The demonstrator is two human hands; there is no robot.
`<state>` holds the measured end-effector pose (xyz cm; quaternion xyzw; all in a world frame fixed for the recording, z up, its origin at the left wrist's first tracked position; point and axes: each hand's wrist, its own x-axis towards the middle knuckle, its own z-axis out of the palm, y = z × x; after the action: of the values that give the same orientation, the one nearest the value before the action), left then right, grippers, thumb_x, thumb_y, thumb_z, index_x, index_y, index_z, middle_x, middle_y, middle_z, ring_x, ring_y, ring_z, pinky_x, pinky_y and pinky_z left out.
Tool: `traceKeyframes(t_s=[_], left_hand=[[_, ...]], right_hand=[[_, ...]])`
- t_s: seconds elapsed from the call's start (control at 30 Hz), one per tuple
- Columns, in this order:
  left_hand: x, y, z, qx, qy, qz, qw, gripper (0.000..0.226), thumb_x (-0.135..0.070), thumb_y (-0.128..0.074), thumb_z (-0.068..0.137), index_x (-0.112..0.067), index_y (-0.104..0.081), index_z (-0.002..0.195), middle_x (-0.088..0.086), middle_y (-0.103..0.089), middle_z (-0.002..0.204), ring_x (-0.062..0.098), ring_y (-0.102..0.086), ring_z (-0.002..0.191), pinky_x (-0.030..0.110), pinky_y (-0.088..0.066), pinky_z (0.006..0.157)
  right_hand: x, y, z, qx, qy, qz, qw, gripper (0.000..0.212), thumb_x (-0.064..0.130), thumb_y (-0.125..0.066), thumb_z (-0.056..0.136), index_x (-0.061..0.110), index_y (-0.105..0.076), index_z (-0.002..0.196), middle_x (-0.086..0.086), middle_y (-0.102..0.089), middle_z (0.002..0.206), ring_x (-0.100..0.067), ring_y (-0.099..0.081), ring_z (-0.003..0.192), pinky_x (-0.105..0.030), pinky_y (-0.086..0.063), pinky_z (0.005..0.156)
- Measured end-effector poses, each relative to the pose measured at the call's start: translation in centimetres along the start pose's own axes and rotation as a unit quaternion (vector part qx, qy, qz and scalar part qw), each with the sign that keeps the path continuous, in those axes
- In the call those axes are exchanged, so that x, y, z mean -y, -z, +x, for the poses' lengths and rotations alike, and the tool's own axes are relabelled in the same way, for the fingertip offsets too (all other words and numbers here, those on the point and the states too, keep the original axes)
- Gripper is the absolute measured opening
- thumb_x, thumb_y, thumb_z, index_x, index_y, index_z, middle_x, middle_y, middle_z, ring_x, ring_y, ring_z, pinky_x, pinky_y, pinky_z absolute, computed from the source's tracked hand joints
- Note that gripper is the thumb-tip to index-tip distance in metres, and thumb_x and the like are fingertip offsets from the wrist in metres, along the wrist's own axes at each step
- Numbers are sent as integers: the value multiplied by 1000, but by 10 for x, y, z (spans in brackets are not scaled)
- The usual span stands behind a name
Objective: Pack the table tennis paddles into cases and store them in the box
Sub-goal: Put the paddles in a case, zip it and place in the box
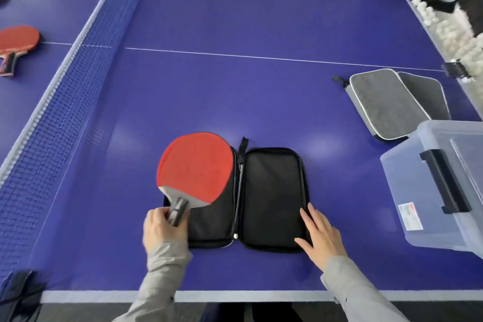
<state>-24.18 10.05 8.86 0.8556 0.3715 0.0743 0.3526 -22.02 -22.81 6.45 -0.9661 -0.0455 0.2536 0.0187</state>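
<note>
A black zip case [271,198] lies unzipped and spread flat on the blue table, near its front edge. A red-faced paddle [196,167] rests over the case's left half, its blade reaching past the case's top left edge. My left hand [163,227] grips the paddle's grey handle. My right hand [321,236] lies flat, fingers apart, on the lower right corner of the case's right half. A clear plastic box [407,198] with a black latch stands at the right.
Two grey cases [381,103] lie stacked behind the box. The net [73,81] runs along the left; beyond it lies another red paddle [17,40]. White balls [444,31] fill a trough at the table's right edge. Dark bags sit at the far right.
</note>
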Motion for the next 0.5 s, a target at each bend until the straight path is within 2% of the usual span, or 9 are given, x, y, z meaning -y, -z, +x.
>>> traceKeyframes(t_s=[0.13, 0.3, 0.37, 0.43, 0.5], left_hand=[[-46, -62, -56, 44, -8, -16, 999, 31, -25, -80, 71, -5, -57, 78, 6, -53, 82, 30, -53, 84, 36, -39, 72], [-72, -117, -106, 69, 31, -18, 997, 34, -32, -78, 73, -7, -58, 86, 3, -55, 87, 26, -53, 89, 37, -43, 72], [-77, -133, -118, 67, 45, -10, 997, 34, -33, -77, 74, -8, -58, 89, 3, -56, 91, 25, -53, 92, 35, -42, 74], [-79, -146, -125, 63, 59, 0, 996, 35, -33, -75, 75, -8, -58, 92, 4, -57, 93, 25, -53, 94, 34, -42, 75], [-79, -157, -129, 53, 72, 7, 996, 35, -32, -75, 75, -8, -58, 93, 5, -57, 95, 25, -51, 96, 33, -41, 74]], right_hand=[[-3, -4, 0, -8, 6, 10, 1000, 72, 52, -38, 95, 28, 0, 151, 5, 12, 160, -15, 1, 148, -33, -25, 111], [-9, -11, 1, -22, 29, 11, 999, 71, 53, -38, 95, 26, -5, 152, 2, 4, 161, -17, -5, 148, -36, -23, 112], [-11, -10, 0, -50, 40, 16, 998, 72, 50, -52, 89, 23, -24, 150, -3, -16, 159, -21, -23, 145, -40, -33, 107], [-14, -11, -1, -94, 53, 19, 994, 73, 47, -76, 72, 17, -53, 135, -6, -47, 145, -25, -51, 128, -41, -50, 90], [-17, -14, -2, -121, 62, 21, 991, 73, 46, -84, 60, 16, -63, 124, -7, -59, 133, -24, -61, 117, -40, -55, 79]])
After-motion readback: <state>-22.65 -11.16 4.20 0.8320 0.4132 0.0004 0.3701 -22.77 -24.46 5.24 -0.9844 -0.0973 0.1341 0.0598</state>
